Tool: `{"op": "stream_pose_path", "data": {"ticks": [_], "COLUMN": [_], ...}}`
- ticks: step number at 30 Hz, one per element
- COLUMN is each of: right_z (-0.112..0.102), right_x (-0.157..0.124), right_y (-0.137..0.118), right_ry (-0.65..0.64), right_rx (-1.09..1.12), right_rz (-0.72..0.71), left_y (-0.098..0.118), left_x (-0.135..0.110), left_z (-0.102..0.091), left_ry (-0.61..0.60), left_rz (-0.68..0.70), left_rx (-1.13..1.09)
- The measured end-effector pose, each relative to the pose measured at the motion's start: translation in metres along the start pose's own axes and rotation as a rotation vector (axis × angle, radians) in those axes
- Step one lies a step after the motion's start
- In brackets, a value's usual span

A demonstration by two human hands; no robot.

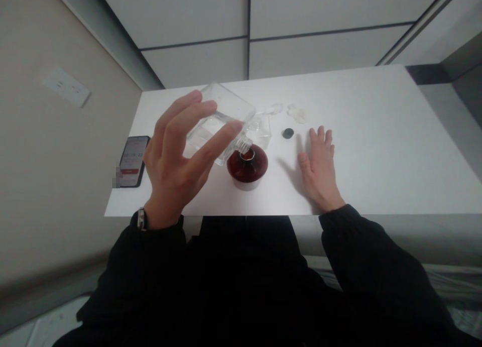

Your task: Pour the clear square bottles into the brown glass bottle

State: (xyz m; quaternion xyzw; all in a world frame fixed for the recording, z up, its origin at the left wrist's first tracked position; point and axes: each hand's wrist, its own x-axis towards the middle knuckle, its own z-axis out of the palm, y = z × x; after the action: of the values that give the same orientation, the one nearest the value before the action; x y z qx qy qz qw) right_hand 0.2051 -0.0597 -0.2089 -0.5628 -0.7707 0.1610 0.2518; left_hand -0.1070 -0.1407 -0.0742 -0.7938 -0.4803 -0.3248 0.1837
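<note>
Square clear glass bottle [222, 121]: tilted neck-down, gripped in the left hand [176, 161], ribbed neck [244, 145] just above the second item. Round dark-red bottle [247, 168]: upright, pale ringed mouth, standing near the front edge of the counter [395, 176].

The scene is bright but flat, lit by soft, even light with no hard source in view. The white counter [361, 151] comes close to washing out, and the glass bottle [214, 121] shows only pale highlights along its edges. The right hand [320, 168] throws a faint, soft-edged shadow to its left across the counter, while the left hand [173, 161] looks slightly soft. The black sleeves [357, 246] sink into near-solid dark with little fold detail. The phone [131, 161] is too blurred to read. Wide-angle distortion makes the panel lines [324, 33] and the wall [56, 161] lean sharply toward the frame's edges.
</note>
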Motion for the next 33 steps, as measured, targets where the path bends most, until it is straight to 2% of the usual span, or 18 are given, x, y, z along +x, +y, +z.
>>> {"op": "stream_pose_path", "data": {"ticks": [7,12,21,28,33], "right_z": [-0.0002,-0.0004,-0.0001,0.0002,0.0], "right_x": [0.0005,-0.0006,-0.0004,0.0,-0.0001], "right_y": [-0.0008,-0.0002,0.0008,0.0018,0.0002], "right_ry": [0.002,-0.001,-0.003,-0.017,0.004], "right_rx": [0.024,0.014,-0.011,-0.014,0.013], "right_rz": [0.006,-0.001,-0.013,-0.004,-0.007], "left_y": [0.0029,0.0056,0.0056,0.0036,0.0034], "left_x": [0.0026,0.0051,0.0032,0.0028,0.0018], "left_z": [-0.0017,-0.0031,-0.0004,-0.0024,-0.002], "left_ry": [-0.011,0.05,0.003,-0.044,-0.027], "left_rz": [0.007,0.066,-0.052,-0.059,-0.031], "left_rx": [0.045,0.078,0.004,-0.015,-0.013]}}
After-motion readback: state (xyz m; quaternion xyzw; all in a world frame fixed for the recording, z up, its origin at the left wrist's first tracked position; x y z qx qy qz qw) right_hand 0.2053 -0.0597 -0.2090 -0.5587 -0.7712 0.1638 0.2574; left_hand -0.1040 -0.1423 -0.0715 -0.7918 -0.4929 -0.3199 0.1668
